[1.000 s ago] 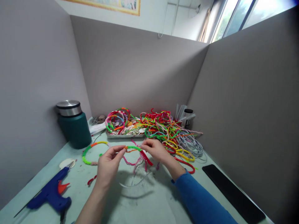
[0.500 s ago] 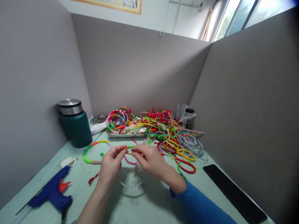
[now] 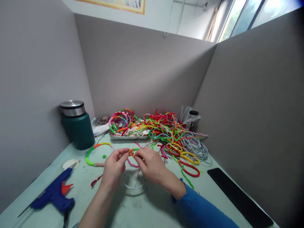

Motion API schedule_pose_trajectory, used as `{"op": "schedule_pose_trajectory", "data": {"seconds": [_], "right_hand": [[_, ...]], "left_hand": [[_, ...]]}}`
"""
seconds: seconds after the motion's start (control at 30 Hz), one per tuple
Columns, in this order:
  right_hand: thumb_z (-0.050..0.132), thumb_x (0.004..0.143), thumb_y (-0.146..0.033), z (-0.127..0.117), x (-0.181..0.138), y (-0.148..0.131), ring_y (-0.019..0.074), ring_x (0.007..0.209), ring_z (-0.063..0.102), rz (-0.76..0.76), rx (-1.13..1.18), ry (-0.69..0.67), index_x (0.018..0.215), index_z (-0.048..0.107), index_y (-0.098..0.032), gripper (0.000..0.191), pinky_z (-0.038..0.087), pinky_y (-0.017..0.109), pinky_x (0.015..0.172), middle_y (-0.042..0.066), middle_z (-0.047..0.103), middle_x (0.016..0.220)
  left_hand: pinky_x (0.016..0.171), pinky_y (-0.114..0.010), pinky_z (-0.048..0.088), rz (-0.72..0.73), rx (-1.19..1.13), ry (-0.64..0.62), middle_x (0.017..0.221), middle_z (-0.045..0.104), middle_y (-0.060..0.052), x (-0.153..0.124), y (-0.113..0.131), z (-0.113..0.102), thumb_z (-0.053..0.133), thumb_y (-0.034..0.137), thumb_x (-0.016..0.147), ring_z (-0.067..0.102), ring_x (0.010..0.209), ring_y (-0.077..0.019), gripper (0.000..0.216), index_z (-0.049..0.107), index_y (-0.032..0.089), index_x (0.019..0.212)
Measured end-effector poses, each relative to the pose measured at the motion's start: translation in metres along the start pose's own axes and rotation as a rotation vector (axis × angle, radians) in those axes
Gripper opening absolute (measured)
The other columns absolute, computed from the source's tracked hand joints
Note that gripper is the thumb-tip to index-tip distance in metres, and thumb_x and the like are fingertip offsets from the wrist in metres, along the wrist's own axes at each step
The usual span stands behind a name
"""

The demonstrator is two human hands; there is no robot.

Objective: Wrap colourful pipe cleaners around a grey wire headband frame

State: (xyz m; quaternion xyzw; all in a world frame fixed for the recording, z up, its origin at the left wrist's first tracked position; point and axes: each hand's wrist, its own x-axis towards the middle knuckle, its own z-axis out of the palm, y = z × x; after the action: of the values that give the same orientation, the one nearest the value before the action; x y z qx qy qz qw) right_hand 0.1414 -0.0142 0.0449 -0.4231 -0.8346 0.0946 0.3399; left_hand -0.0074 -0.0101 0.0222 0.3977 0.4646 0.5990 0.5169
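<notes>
Both hands meet over the middle of the table, working on a hoop. The hoop's bare white lower part (image 3: 133, 187) hangs below the hands; higher up it carries green and pink fuzzy wrapping. My left hand (image 3: 115, 163) pinches the hoop at its top between thumb and fingertips. An orange pipe cleaner (image 3: 131, 153) loops around the hoop there, and my right hand (image 3: 149, 162) pinches its end. The right fingers cover part of the hoop. To the left, a multicoloured wrapped hoop (image 3: 89, 155) lies flat on the table beside a small green pompom (image 3: 104, 156).
A blue glue gun (image 3: 53, 193) lies front left, near a teal bottle (image 3: 78, 129). A metal tray (image 3: 129, 138) with buttons and wrapped hoops stands at the back. Right of it is a pile of pipe cleaners (image 3: 166, 126). A black strip (image 3: 237, 196) lies far right.
My right hand has moved slightly, drawing the orange pipe cleaner into a tighter loop around the hoop. My left hand keeps its pinch in nearly the same place.
</notes>
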Motion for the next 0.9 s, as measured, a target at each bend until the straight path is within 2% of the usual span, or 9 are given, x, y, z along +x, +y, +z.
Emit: {"op": "schedule_pose_trajectory", "data": {"seconds": [0.1, 0.17, 0.3, 0.37, 0.47, 0.57, 0.7, 0.8, 0.9], "right_hand": [[0.044, 0.089, -0.021, -0.002, 0.001, 0.0, 0.0127, 0.066, 0.05, 0.059, 0.076, -0.012, 0.078, 0.058, -0.018, 0.018, 0.033, 0.023, 0.06, 0.001, 0.059, 0.071], [0.045, 0.088, -0.02, -0.003, 0.002, 0.0, 0.0114, 0.065, 0.05, 0.069, 0.151, -0.008, 0.078, 0.058, -0.018, 0.017, 0.033, 0.021, 0.06, 0.0, 0.058, 0.071], [0.046, 0.087, -0.02, -0.006, 0.005, 0.001, 0.0093, 0.061, 0.046, 0.144, 0.339, 0.012, 0.077, 0.058, -0.017, 0.017, 0.031, 0.019, 0.056, -0.003, 0.055, 0.066], [0.046, 0.086, -0.023, -0.007, 0.006, 0.002, 0.0088, 0.057, 0.043, 0.218, 0.436, -0.015, 0.076, 0.059, -0.017, 0.017, 0.03, 0.019, 0.052, -0.004, 0.051, 0.062], [0.049, 0.084, -0.026, -0.007, 0.007, 0.003, 0.0089, 0.056, 0.042, 0.275, 0.527, -0.041, 0.076, 0.059, -0.016, 0.016, 0.031, 0.019, 0.051, -0.004, 0.049, 0.061], [0.049, 0.083, -0.025, -0.006, 0.007, 0.004, 0.0099, 0.059, 0.046, 0.247, 0.475, 0.034, 0.076, 0.061, -0.016, 0.016, 0.034, 0.02, 0.054, -0.003, 0.053, 0.064], [0.049, 0.084, -0.02, -0.007, 0.006, 0.003, 0.0119, 0.071, 0.053, 0.147, 0.313, 0.161, 0.078, 0.064, -0.017, 0.017, 0.037, 0.021, 0.064, 0.001, 0.06, 0.074], [0.051, 0.083, -0.02, -0.007, 0.007, 0.005, 0.0128, 0.073, 0.054, 0.175, 0.257, 0.189, 0.075, 0.065, -0.017, 0.016, 0.038, 0.022, 0.065, 0.001, 0.061, 0.073], [0.053, 0.081, -0.022, -0.005, 0.009, 0.013, 0.0126, 0.069, 0.054, 0.24, 0.251, 0.171, 0.074, 0.067, -0.016, 0.017, 0.037, 0.022, 0.062, 0.001, 0.063, 0.071]], "left_hand": [[0.033, -0.018, 0.017, 0.012, 0.082, -0.003, 0.053, 0.056, 0.006, 0.001, -0.001, 0.0, 0.071, 0.041, 0.059, 0.027, 0.031, -0.0017, 0.042, 0.061, 0.012, 0.088], [0.035, -0.019, 0.024, 0.037, 0.153, -0.012, 0.061, 0.064, 0.001, 0.001, -0.001, 0.0, 0.07, 0.041, 0.061, 0.035, 0.033, -0.0035, 0.038, 0.063, 0.012, 0.087], [0.057, -0.024, 0.044, 0.168, 0.3, -0.015, 0.071, 0.07, -0.005, 0.001, -0.003, -0.002, 0.066, 0.038, 0.068, 0.061, 0.062, -0.015, 0.028, 0.065, 0.015, 0.084], [0.067, -0.026, 0.047, 0.21, 0.365, -0.023, 0.078, 0.071, -0.006, 0.002, -0.006, -0.004, 0.064, 0.037, 0.07, 0.064, 0.074, -0.0182, 0.027, 0.067, 0.016, 0.087], [0.067, -0.027, 0.047, 0.235, 0.445, -0.027, 0.087, 0.072, -0.006, 0.003, -0.01, -0.005, 0.064, 0.037, 0.071, 0.063, 0.074, -0.0188, 0.028, 0.068, 0.017, 0.091], [0.059, -0.025, 0.044, 0.331, 0.574, -0.009, 0.083, 0.071, -0.004, 0.001, -0.01, -0.003, 0.061, 0.035, 0.074, 0.06, 0.064, -0.016, 0.023, 0.069, 0.019, 0.09], [0.053, -0.023, 0.04, 0.574, 0.775, -0.068, 0.079, 0.069, -0.002, -0.006, -0.006, 0.001, 0.054, 0.027, 0.081, 0.051, 0.053, -0.0115, 0.017, 0.068, 0.02, 0.087], [0.055, -0.022, 0.04, 0.688, 0.826, -0.137, 0.079, 0.068, -0.001, -0.01, -0.004, 0.003, 0.052, 0.023, 0.082, 0.053, 0.056, -0.0111, 0.014, 0.065, 0.019, 0.085], [0.056, -0.022, 0.042, 0.721, 0.829, -0.154, 0.075, 0.067, -0.001, -0.012, -0.005, 0.003, 0.052, 0.022, 0.082, 0.055, 0.057, -0.0114, 0.012, 0.063, 0.019, 0.085]]}}
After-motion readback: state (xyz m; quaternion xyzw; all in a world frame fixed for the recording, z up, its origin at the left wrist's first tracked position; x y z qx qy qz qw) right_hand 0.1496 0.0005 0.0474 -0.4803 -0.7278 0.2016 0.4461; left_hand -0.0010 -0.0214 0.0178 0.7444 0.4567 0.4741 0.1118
